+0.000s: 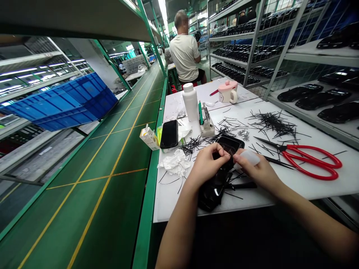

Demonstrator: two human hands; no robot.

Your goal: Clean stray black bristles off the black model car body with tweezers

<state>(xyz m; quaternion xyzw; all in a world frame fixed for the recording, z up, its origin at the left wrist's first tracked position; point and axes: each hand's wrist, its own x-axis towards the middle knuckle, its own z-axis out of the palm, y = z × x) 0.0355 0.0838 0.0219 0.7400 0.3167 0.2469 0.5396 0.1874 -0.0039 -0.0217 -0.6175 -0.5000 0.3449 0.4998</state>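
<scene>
A glossy black model car body lies lengthwise on the white table under my hands. My left hand rests over it, thumb and fingertips pinched together at its upper part. Whatever sits between those fingertips is too small to make out. Close by on the right, my right hand is closed, with a translucent white piece held among its fingers. Both sets of fingertips nearly meet above the car body. Thin black strips lie scattered just beyond it. A dark-handled tool is partly hidden beside the car body.
Red-handled scissors and a strip pile lie right. Crumpled tissue, a phone, a carton, a white bottle and a lidded mug stand around. A green conveyor runs left. A person sits ahead.
</scene>
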